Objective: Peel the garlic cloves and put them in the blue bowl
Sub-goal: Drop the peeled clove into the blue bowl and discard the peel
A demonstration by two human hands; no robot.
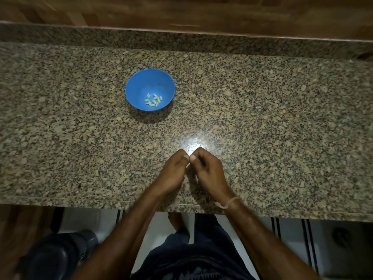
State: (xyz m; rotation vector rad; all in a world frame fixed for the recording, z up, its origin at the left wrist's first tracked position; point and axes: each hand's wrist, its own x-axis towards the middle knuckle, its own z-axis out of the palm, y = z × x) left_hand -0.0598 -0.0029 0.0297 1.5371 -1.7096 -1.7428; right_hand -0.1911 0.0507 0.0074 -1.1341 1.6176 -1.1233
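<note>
A blue bowl [141,85] stands on the granite counter, left of centre, with several pale peeled garlic cloves [153,100] lying in its bottom. My left hand [173,170] and my right hand [207,168] are pressed together near the counter's front edge, well below and to the right of the bowl. Their fingers are curled and the thumbs meet at a small pale sliver [188,165] pinched between them. It looks like a garlic clove, mostly hidden by the fingers.
The speckled granite counter [262,118] runs the full width, with a raised back ledge and wood panelling behind it. A bright light reflection lies just beyond my hands. Below the front edge are a tiled floor, my legs and a dark object at the lower left.
</note>
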